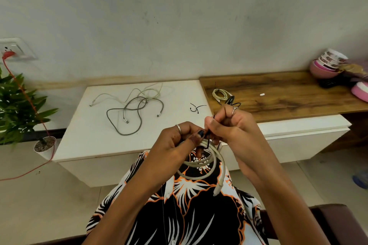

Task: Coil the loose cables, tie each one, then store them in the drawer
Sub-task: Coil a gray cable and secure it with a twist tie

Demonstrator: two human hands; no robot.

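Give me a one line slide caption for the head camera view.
Both hands, left hand and right hand, fasten a black tie around a coiled white cable; two loose cables wait on the white cabinet.

Potted plant (18,103) left, stacked bowls (328,63) far right.

There is one view only, from a wide-angle camera worn on the person's head. It looks forward and steeply down, so the person's own patterned shirt (179,215) fills the bottom of the frame, right beneath the lens. Taking the white cabinet top (95,141) as landmark: it lies just beyond the shirt, at mid-frame and close. The left hand (175,141) and right hand (233,127) sit nearest the camera, in front of the cabinet top's near edge. Behind it the wall (179,16) fills the whole upper half. The wide lens bends the wooden shelf (288,95), right of the cabinet top, and a potted plant (18,101) is at its left.
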